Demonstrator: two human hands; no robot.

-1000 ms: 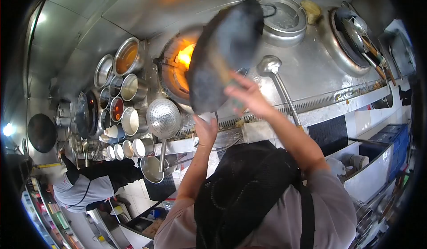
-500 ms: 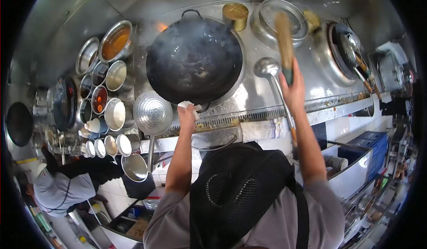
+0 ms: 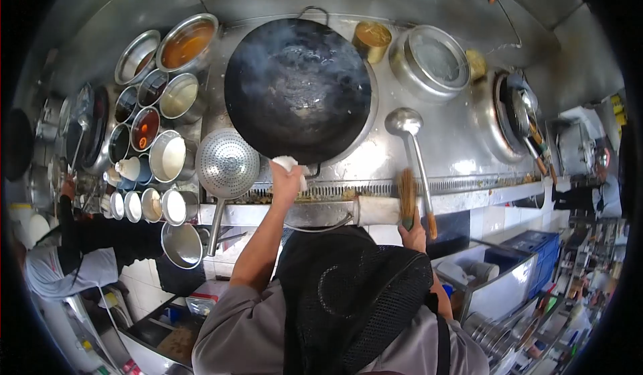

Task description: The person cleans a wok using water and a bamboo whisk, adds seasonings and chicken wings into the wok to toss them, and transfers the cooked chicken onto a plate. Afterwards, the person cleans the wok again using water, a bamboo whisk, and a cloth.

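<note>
Brush point(image 3: 406, 194) has dropped to the table's point(image 3: 462, 147) near edge, right of the wok point(image 3: 298, 93). Right hand point(image 3: 414, 235): grip closed round its handle. Left hand point(image 3: 287, 186): grip closed on white cloth point(image 3: 284, 163) at wok's near rim, probably against heat.

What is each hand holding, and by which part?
Right hand grips the brush by its green end. Left hand holds a white cloth at the near edge of the wok; the exact grip is hidden.

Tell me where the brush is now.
In the head view, the brush is right of centre in the right hand, by the counter's front edge, beside the towel and left of the ladle's handle.
</note>
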